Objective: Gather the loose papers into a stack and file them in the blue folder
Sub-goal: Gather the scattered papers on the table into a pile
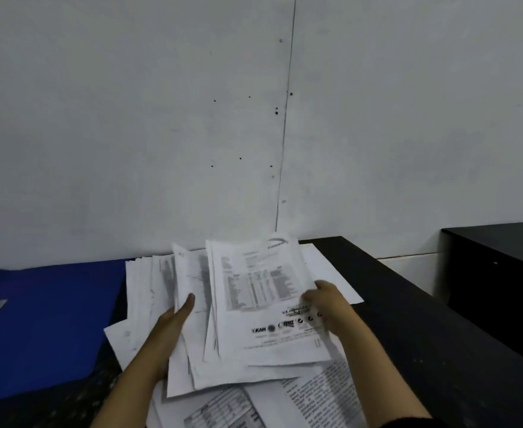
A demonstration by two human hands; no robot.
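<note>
A loose bundle of printed white papers (pixel 254 304) is raised off the dark table, its sheets fanned and uneven. My left hand (pixel 173 322) grips the bundle's left edge, thumb lying on top. My right hand (pixel 328 304) holds the right edge of the top sheet, fingers curled over it. More printed sheets (pixel 315 393) lie flat on the table under and in front of the bundle. The blue folder (pixel 44 322) lies open and flat to the left, with a metal clip at its left edge.
The dark table (pixel 423 350) runs along a plain grey wall (pixel 192 118). A second black desk (pixel 501 273) stands at the right, separated by a gap.
</note>
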